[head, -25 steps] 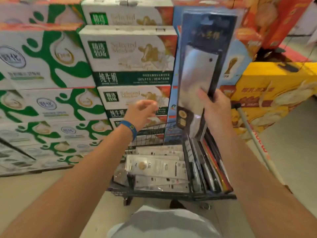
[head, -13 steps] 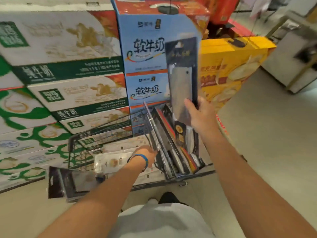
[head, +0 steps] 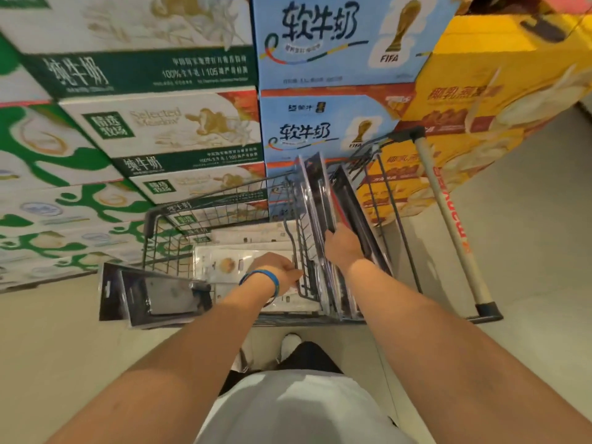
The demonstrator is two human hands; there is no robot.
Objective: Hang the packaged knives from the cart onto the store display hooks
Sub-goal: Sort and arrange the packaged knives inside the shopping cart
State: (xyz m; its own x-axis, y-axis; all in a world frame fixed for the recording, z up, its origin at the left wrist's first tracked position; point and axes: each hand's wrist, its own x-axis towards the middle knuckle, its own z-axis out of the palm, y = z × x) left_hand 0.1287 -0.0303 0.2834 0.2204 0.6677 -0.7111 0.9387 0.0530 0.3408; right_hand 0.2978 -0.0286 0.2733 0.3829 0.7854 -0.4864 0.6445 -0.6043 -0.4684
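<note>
right hand (head: 342,248) grips an upright packaged knife (head: 315,193) in the cart (head: 205,200); left hand (head: 282,272) holds the wire divider (head: 296,238) beside it.

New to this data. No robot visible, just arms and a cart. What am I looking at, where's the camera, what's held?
There is no machine: a person works bare-handed, and every picture comes from one wide-angle camera on their head, looking down, so the arms enter from below. The latest shows a wire cart before stacked milk cartons. Its right section holds upright packaged knives; the right hand grips one or more. In the left section lie flat white packs; dark knife packs stick out past the cart's left side. The left hand, wearing a blue wristband, curls at the wire divider; whether it grips anything is unclear. No display hooks are visible.
</note>
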